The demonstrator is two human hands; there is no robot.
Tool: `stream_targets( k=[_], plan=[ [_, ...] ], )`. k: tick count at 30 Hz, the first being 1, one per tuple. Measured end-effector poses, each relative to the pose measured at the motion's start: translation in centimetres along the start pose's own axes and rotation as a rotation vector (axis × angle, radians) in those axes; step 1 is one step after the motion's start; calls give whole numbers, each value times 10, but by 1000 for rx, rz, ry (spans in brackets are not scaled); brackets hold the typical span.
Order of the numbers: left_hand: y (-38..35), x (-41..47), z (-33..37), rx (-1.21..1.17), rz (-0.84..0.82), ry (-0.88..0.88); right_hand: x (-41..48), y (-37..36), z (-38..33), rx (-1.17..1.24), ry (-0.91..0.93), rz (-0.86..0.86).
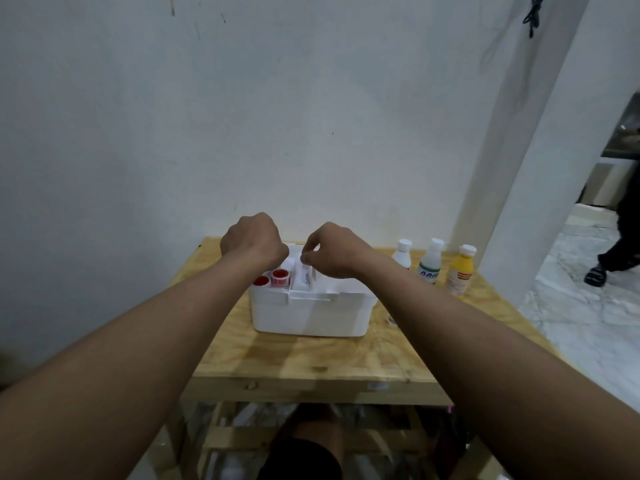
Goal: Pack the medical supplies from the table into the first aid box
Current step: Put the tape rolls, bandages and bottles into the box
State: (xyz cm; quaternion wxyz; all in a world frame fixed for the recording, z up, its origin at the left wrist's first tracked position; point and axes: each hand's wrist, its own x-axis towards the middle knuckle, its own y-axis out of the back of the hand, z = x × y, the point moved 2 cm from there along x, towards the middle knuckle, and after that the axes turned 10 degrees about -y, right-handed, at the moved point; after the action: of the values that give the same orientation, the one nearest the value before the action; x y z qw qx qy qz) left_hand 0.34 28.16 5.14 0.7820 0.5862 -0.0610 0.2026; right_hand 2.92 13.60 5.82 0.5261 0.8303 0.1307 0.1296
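- Forearms (156, 323) reach far to the first aid box (311, 313).
- Right hand (334, 249) pinches a white packet (306, 278) (blue-printed) inside.
- Left hand (254, 239)'s fingers curl unseen; grip unclear.

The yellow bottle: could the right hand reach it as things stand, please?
Probably yes: the yellow bottle stands unobstructed right of the box, but the right hand is pinching a white packet.

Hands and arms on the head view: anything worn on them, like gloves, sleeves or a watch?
Nothing shows. The left hand and right hand are bare, with no gloves and no ring on the parts that face the camera. The left forearm and right forearm are uncovered to the frame's edge: no sleeve, watch or band at either wrist.
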Motion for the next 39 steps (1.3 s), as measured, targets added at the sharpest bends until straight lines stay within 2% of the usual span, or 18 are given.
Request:
stream_targets(
  k=[5,12,18,23,30,39],
  plan=[
    [5,-7,18,-58,100,-104,-8,18,21,-3,-39,84],
    [2,-33,78,-150,296,-373,-34,48,80,-142,-145,158],
    [-24,-66,135,-282,232,-528,-61,62,131,-189,-269,172],
    [-62,-102,170,-329,107,-605,-79,57,164,-218,-301,134],
    [-109,-116,179,-292,-126,-537,-87,38,192,-181,-301,67],
    [-130,-116,179,-297,-119,-412,-83,16,205,-174,-200,-41]
  ],
)
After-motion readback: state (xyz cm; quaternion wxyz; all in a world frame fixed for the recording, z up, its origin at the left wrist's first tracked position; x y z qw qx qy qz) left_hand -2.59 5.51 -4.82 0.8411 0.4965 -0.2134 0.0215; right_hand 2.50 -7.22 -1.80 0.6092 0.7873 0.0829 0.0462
